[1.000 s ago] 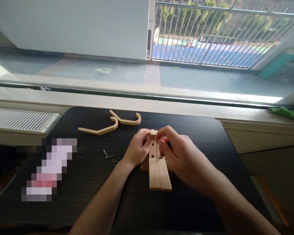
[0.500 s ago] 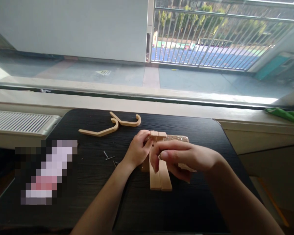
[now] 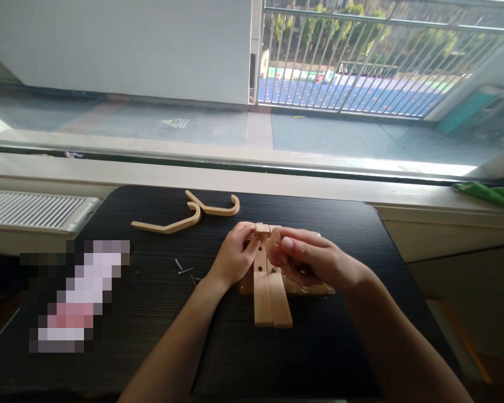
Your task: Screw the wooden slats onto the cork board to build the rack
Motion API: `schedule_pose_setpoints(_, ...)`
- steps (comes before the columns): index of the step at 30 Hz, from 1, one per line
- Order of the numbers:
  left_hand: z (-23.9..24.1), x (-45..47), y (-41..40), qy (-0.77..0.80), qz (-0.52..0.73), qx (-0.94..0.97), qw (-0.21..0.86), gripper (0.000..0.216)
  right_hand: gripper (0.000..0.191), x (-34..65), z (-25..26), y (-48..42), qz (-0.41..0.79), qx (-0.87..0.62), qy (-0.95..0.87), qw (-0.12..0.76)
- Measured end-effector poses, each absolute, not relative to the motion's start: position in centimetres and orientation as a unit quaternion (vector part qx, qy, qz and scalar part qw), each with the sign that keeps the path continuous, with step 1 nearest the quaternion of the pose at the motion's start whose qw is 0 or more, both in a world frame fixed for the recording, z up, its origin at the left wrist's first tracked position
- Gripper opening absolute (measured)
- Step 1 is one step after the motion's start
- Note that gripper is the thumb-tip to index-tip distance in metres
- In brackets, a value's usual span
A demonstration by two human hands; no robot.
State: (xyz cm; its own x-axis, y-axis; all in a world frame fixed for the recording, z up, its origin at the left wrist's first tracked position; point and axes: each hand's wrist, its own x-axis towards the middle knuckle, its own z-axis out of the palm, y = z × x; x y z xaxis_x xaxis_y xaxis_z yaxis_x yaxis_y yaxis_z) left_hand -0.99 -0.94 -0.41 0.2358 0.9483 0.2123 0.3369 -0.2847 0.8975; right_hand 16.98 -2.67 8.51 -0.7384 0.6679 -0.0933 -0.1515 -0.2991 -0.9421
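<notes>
Two pale wooden slats (image 3: 264, 305) lie side by side across a brown slab in clear plastic wrap (image 3: 325, 289), with dark holes along them. My left hand (image 3: 235, 256) is closed round the far end of the slats, with fingers at a small raised wooden block (image 3: 261, 228). Over the right slat, my right hand (image 3: 304, 254) is closed with thumb and forefinger pressed together. Whatever those fingers may hold is hidden. Just in front of that hand, a dark hole or screw head (image 3: 274, 270) shows in the right slat.
Several metal screws (image 3: 185, 271) lie left of my left wrist. Two bent wooden hook pieces (image 3: 168, 228) rest near the far edge of the black table (image 3: 159, 347). A blurred flat item (image 3: 82, 291) is at the left. Beyond stand a windowsill (image 3: 172, 176) and a radiator (image 3: 37, 210).
My right hand has moved up and away from me, from over the holes to the far part of the right slat, uncovering the holes. My left hand stays on the slats.
</notes>
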Motion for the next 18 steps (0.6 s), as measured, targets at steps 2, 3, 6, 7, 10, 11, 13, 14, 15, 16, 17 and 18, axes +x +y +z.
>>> schedule_pose_setpoints(2, -0.5, -1.0, -0.9, 0.464, 0.411, 0.691, 0.373, 0.018, 0.033, 16.9, 8.5, -3.3, 0.754, -0.248, -0.534, 0.292)
schedule_pose_setpoints(3, -0.6, -1.0, -0.9, 0.464, 0.409, 0.691, 0.374, 0.018, 0.032, 16.8, 8.4, -3.5, 0.748, -0.247, -0.537, 0.303)
schedule_pose_setpoints(6, -0.7, -1.0, -0.9, 0.467, 0.405, 0.692, 0.373, 0.018, 0.031, 16.6, 8.5, -4.2, 0.73, -0.254, -0.546, 0.323)
schedule_pose_setpoints(7, -0.8, -1.0, -0.9, 0.469, 0.404, 0.692, 0.372, 0.018, 0.031, 16.4, 8.5, -4.4, 0.726, -0.257, -0.549, 0.323)
schedule_pose_setpoints(10, -0.8, -1.1, -0.9, 0.47, 0.398, 0.693, 0.375, 0.018, 0.031, 16.0, 8.6, -5.0, 0.727, -0.267, -0.549, 0.314)
schedule_pose_setpoints(11, -0.8, -1.1, -0.9, 0.469, 0.398, 0.693, 0.375, 0.018, 0.031, 15.8, 8.6, -5.2, 0.728, -0.271, -0.546, 0.313)
schedule_pose_setpoints(13, -0.8, -1.1, -0.9, 0.468, 0.402, 0.693, 0.373, 0.017, 0.031, 15.6, 8.6, -5.5, 0.723, -0.288, -0.538, 0.324)
schedule_pose_setpoints(14, -0.8, -1.1, -0.9, 0.468, 0.403, 0.693, 0.371, 0.017, 0.031, 15.4, 8.5, -5.6, 0.717, -0.299, -0.534, 0.334)
schedule_pose_setpoints(15, -0.7, -1.0, -0.9, 0.468, 0.404, 0.693, 0.371, 0.017, 0.032, 15.3, 8.5, -5.7, 0.709, -0.309, -0.53, 0.347)
schedule_pose_setpoints(16, -0.7, -1.0, -1.0, 0.469, 0.404, 0.693, 0.37, 0.017, 0.032, 15.2, 8.4, -5.8, 0.701, -0.319, -0.526, 0.362)
schedule_pose_setpoints(17, -0.6, -1.0, -1.0, 0.469, 0.403, 0.693, 0.369, 0.017, 0.032, 15.1, 8.4, -5.8, 0.693, -0.327, -0.52, 0.377)
schedule_pose_setpoints(18, -0.6, -1.0, -1.0, 0.469, 0.403, 0.694, 0.369, 0.017, 0.033, 14.9, 8.4, -5.8, 0.686, -0.333, -0.514, 0.392)
